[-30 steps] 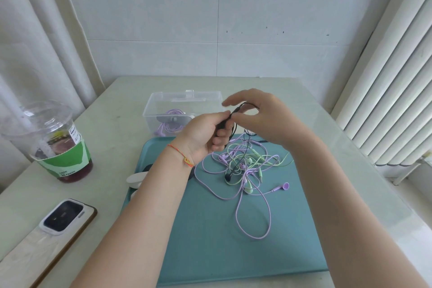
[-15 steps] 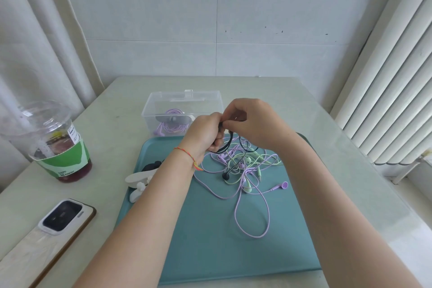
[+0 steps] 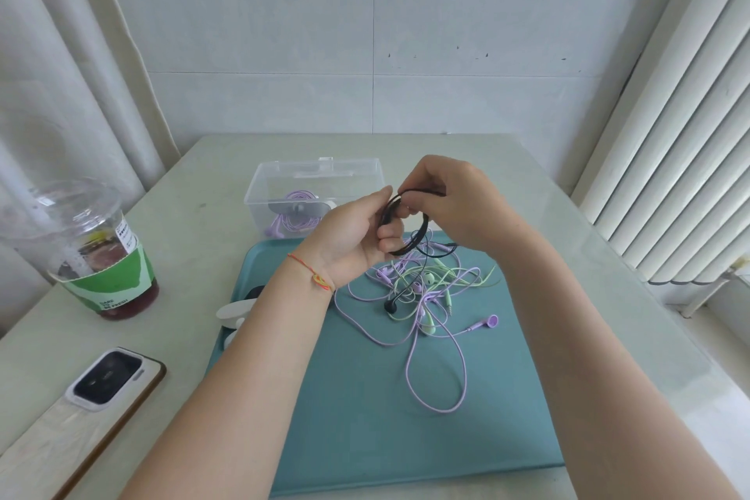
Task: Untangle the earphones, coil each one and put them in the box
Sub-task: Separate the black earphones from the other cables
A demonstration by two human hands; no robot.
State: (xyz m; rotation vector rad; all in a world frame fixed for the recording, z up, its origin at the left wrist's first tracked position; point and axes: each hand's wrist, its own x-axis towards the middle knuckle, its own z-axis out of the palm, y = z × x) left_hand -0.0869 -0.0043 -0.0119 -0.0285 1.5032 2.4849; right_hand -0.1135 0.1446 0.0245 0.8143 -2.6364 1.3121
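Cord of black earphone (image 3: pixel 410 231), part-coiled above the tray (image 3: pixel 365 418); I see left hand (image 3: pixel 357 239) and right hand (image 3: pixel 454 203) both pinching it.

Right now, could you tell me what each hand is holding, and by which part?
Both hold the black earphone cable: the left hand grips the wound coil at its left side, and the right hand pinches the strand at the coil's top.

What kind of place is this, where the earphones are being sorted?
Probably a home or a small office corner, not a workshop: a pale table pushed against a tiled wall, curtains on the left, and an iced drink cup beside a phone.
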